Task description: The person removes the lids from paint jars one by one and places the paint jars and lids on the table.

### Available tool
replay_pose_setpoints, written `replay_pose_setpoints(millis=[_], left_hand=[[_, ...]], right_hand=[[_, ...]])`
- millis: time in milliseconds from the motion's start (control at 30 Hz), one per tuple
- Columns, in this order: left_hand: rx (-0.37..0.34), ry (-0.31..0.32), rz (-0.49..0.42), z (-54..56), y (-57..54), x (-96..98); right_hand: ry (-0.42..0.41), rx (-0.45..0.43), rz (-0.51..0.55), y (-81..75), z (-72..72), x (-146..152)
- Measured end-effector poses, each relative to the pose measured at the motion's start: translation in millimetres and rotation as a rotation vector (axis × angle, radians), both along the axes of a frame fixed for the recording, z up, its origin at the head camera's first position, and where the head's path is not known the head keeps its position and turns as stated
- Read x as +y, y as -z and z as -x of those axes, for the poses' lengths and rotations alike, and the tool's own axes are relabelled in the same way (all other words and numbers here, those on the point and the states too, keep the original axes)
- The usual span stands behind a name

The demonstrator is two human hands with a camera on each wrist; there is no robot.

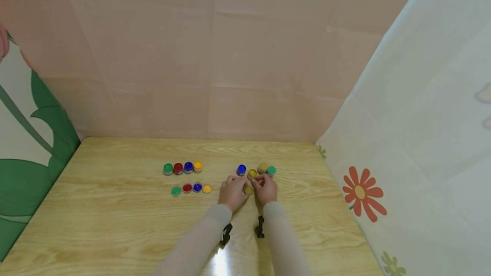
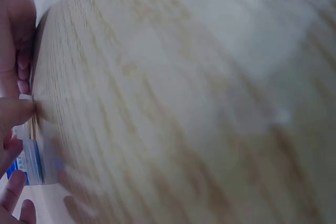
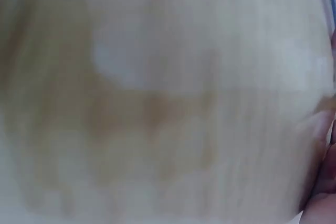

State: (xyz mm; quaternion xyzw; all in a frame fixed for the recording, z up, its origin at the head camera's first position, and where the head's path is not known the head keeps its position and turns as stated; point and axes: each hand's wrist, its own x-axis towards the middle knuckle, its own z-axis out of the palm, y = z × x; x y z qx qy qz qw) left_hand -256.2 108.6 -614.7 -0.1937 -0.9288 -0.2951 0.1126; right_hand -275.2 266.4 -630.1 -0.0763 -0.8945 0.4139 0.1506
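Observation:
My left hand (image 1: 233, 193) curls around a small yellow-topped paint jar (image 1: 248, 191), which shows by the thumb side. In the left wrist view the left thumb (image 2: 18, 113) presses on a pale edge, and a clear-walled blue paint jar (image 2: 32, 163) stands beyond the fingers. My right hand (image 1: 266, 188) is close beside, its fingertips pinched at the front of another yellow paint jar (image 1: 252, 173); these fingertips partly cover that jar. Only part of the right hand (image 3: 321, 177) enters the right wrist view, with fingers curled at the right edge.
Behind the hands are a blue jar (image 1: 241, 170), a tan-yellow jar (image 1: 262, 168) and a green jar (image 1: 271, 171). To the left, a row of green, red (image 1: 178, 168), blue and yellow jars stands behind matching round lids (image 1: 186, 188). A pink-beige sheet (image 1: 207, 114) hangs behind the table.

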Motion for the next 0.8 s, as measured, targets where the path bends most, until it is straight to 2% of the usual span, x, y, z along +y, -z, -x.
replay_pose_setpoints(millis=[200,333,533,800], left_hand=[[-0.035,-0.017,0.021,1.2,-1.0,-0.3],[-0.043,-0.024,0.049,2.6,0.9,1.2],[-0.058,-0.027,0.038,3.1,2.9,2.3],[-0.104,-0.021,0.023,2.8,2.0,1.8]], right_hand=[[0.053,-0.089,0.01,-10.2,0.4,-8],[0.052,-0.098,-0.04,-15.4,0.5,-11],[0.038,-0.152,-0.095,-17.6,2.7,-14],[0.024,-0.216,-0.096,-15.8,3.2,-11]])
